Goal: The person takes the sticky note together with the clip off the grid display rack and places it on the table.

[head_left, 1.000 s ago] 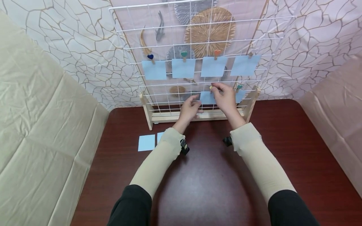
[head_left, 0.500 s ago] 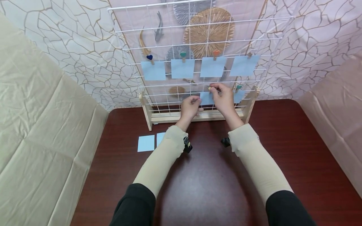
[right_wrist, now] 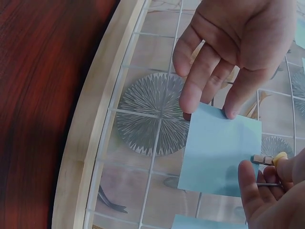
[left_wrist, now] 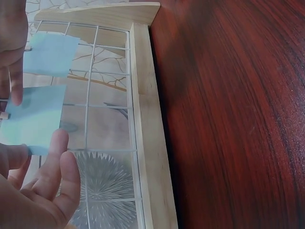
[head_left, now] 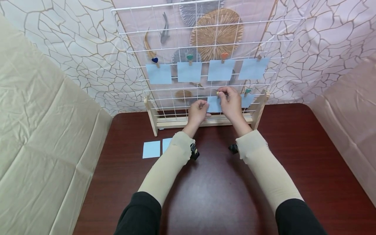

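Note:
A light blue square of paper (head_left: 213, 104) lies against the lower part of a white wire grid rack (head_left: 176, 98). My left hand (head_left: 197, 112) pinches its left edge between thumb and fingers. At the paper's top edge my right hand (head_left: 232, 102) pinches a small wooden clothespin (right_wrist: 263, 160) with a yellow top. In the right wrist view, the clothespin's tip overlaps the paper's edge. Just right of my right hand hangs another blue sheet (head_left: 247, 100) under a clothespin with a green heart (head_left: 248, 91). My right hand partly covers the pinched paper in the head view.
Several blue sheets hang in a row above, one under a dark blue heart clothespin (head_left: 155, 60). The rack stands on a wooden base (head_left: 173, 124). Left on the dark red table (head_left: 205, 195) lie a blue sheet (head_left: 151, 149) and another (head_left: 166, 143), partly behind my sleeve.
My left hand has shifted slightly right and its fingers have drawn in onto the paper's left edge. The right hand stays at the clothespin with hardly any movement.

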A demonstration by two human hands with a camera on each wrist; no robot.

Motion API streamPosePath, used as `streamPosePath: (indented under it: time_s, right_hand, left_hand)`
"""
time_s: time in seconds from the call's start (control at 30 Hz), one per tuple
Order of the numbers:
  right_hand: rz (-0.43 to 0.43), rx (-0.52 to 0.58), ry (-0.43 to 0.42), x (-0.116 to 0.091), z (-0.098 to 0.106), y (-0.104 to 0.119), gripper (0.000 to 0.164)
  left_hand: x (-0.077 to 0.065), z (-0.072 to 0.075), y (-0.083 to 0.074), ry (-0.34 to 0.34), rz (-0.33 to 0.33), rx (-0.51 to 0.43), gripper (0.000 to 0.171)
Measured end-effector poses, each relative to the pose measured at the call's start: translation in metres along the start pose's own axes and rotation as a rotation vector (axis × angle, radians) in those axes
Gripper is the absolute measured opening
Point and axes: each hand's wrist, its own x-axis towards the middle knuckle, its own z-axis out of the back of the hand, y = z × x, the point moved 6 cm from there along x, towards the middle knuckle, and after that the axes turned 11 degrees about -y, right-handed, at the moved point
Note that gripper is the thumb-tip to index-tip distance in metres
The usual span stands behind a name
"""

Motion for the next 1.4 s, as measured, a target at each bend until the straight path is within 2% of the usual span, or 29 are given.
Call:
streamPosePath:
  time_s: [0.23, 0.57, 0.8, 1.03, 1.27, 1.4]
  right_hand:
    - [-0.035, 0.05, -0.013, -0.003, 0.001, -0.003, 0.022]
    - [-0.09, 0.133, 0.044, -0.006, 0.008, -0.007, 0.029]
    - [-0.06, 0.155, 0.026, -0.01, 0.014, -0.009, 0.026]
    - [-0.033, 0.141, -0.018, -0.018, 0.022, -0.009, 0.024]
    - [-0.042, 0.192, 0.007, -0.031, 0.033, 0.018, 0.022]
    - [-0.061, 0.208, 0.024, -0.037, 0.035, 0.017, 0.023]
  left_hand:
    - [-0.001, 0.004, 0.003, 0.008, -0.024, 0.015, 0.022]
    - [-0.006, 0.019, 0.005, -0.035, -0.099, 0.05, 0.02]
    - [-0.01, 0.025, 0.004, -0.069, -0.165, 0.108, 0.021]
    - [-0.018, 0.032, 0.012, -0.061, -0.147, 0.084, 0.021]
    - [-0.021, 0.042, 0.018, -0.076, -0.147, 0.101, 0.021]
    - [-0.024, 0.048, 0.02, -0.088, -0.147, 0.092, 0.02]
